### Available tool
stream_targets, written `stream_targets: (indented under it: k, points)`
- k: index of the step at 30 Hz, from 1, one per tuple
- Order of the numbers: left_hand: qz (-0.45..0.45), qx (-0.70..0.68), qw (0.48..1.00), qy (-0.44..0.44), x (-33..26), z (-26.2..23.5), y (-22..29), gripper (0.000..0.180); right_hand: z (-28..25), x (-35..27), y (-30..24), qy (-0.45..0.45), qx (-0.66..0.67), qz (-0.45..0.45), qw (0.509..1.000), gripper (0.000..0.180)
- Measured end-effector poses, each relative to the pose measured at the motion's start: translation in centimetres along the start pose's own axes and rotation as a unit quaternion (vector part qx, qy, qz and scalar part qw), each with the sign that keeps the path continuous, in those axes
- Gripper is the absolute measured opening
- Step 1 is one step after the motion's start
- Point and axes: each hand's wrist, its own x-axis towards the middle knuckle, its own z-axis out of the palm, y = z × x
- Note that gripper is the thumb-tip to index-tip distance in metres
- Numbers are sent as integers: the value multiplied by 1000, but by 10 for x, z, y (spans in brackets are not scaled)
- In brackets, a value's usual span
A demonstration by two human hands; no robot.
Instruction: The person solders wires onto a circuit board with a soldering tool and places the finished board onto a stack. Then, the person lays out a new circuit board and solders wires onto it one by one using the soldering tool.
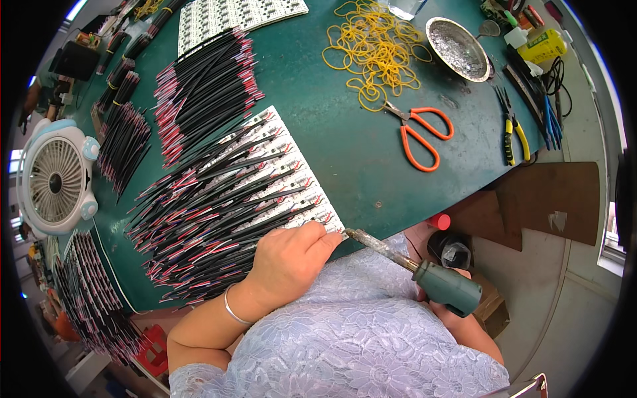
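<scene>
My left hand (285,260), with a bracelet at the wrist, is closed over the near corner of a white circuit board panel (298,166). Thumb and forefinger press together; what they pinch is hidden. Black-sleeved wires (219,219) with red and white ends lie in rows across the panel and spread out to the left. In my right hand (448,317), partly hidden behind the green handle, is a soldering iron (446,286). Its metal tip points left and reaches the panel corner beside my left fingertips.
Orange-handled scissors (418,132), yellow rubber bands (378,50), a metal bowl (458,48) with silvery bits and yellow-black pliers (511,129) lie on the green table (358,156). More wire bundles (206,86) and a white fan (56,176) stand left.
</scene>
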Motion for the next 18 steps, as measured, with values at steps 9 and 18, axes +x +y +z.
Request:
stream_targets:
  k: [9,18]
  points:
    - [-2,12,1000,-7,-1,0,1,19,-2,0,6,-18,-34,-31,999,17]
    - [-8,14,1000,-13,-1,-1,3,19,10,-5,-2,116,109,29,987,16]
